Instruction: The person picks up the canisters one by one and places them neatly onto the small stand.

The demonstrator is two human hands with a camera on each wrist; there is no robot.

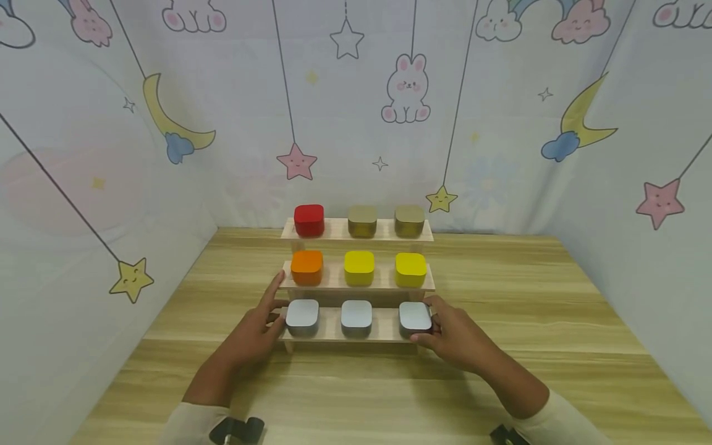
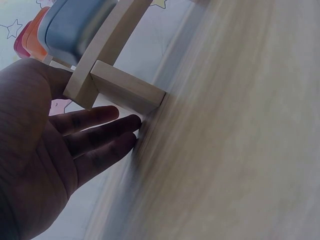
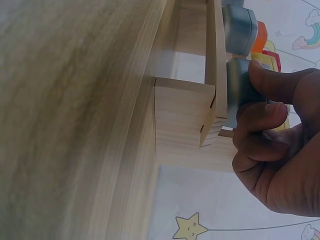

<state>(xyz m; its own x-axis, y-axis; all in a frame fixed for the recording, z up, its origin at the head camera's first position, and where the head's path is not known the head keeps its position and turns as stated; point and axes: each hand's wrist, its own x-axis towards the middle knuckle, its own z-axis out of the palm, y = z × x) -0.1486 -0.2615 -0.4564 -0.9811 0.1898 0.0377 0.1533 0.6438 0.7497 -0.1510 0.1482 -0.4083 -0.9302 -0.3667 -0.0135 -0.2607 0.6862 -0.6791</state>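
A three-tier wooden rack [image 1: 329, 321] bears small rounded-square tins. My right hand [image 1: 453, 330] pinches the right-hand silver-grey tin [image 1: 415, 316] on the lowest tier between thumb and fingers. In the right wrist view that tin [image 3: 239, 82] sits right at the board's surface, near its end. My left hand [image 1: 256, 330] is at the rack's left end, its fingers fairly straight and spread. The left wrist view shows its thumb against the end of the lowest board [image 2: 82, 85], with other fingers beside the rack's leg [image 2: 127, 90]. Nearest it is the left silver-grey tin [image 1: 303, 315].
A third silver-grey tin [image 1: 356, 316] stands mid-row. The middle tier carries an orange tin [image 1: 307, 267] and two yellow tins [image 1: 359, 267]. Up top are a red tin [image 1: 309, 220] and two gold tins [image 1: 362, 221]. A printed curtain [image 1: 356, 123] encloses the wood-grain table [image 1: 500, 296].
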